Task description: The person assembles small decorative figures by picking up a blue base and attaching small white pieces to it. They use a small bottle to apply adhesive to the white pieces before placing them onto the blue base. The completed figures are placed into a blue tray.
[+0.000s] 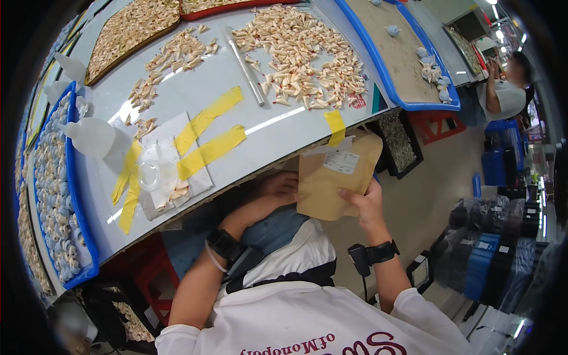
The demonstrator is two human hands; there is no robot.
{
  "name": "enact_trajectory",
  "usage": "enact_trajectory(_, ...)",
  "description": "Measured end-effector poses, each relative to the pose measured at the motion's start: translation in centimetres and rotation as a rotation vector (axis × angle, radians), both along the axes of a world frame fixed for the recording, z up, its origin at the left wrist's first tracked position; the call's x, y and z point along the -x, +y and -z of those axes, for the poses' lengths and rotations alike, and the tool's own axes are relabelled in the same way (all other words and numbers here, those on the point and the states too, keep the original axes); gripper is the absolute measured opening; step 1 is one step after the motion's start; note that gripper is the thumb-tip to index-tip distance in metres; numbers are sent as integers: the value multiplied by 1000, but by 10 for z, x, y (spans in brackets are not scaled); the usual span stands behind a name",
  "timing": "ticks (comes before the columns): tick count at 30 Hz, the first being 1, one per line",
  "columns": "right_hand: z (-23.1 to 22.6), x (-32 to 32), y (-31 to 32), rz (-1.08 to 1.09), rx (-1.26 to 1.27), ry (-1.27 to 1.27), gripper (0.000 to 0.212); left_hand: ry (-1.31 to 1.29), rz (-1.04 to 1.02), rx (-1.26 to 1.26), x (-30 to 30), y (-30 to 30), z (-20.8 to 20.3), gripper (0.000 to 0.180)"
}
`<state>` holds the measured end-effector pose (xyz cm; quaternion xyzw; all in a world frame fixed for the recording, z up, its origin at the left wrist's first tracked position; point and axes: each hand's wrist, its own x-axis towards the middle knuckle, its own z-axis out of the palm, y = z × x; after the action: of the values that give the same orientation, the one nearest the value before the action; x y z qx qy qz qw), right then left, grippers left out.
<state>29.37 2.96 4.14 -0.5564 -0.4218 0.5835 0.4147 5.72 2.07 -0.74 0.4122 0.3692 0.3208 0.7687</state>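
A brown paper envelope (319, 193) with a white printed label (341, 161) is held upright below the table's front edge, over my lap. My right hand (368, 205) grips its lower right side, thumb on the front and fingers behind. At the left edge of the envelope is my left hand (278, 187), in shadow, its fingers curled against the paper and the tips partly hidden. Yellow tape (335, 127) runs from the tabletop down to the top of the envelope. Each wrist wears a dark strapped device.
Small cream pointed pieces (296, 53) with red tips are heaped on the table (260, 136) beside a metal-coloured tube (245, 68). Nearby are a clear round dish (151, 175), a squeeze bottle (92, 137) and blue trays (80, 219). Another person (506, 89) sits at the far right.
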Motion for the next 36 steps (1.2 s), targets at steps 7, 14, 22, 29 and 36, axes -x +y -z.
enact_trajectory(7,-8,-21,-11,8,28,1,46,-27,24,-15,1,0,-5,40)
enact_trajectory(14,-13,-23,-17,34,14,5,46,-36,34,-2,-1,4,-12,39)
enact_trajectory(22,-6,-24,-16,23,28,9,47,-36,31,26,-1,2,-11,40)
enact_trajectory(29,-6,-21,-16,9,15,23,48,-34,56,25,-1,3,-12,40)
enact_trajectory(36,-8,-18,-15,0,15,20,48,-34,56,16,-2,4,-13,39)
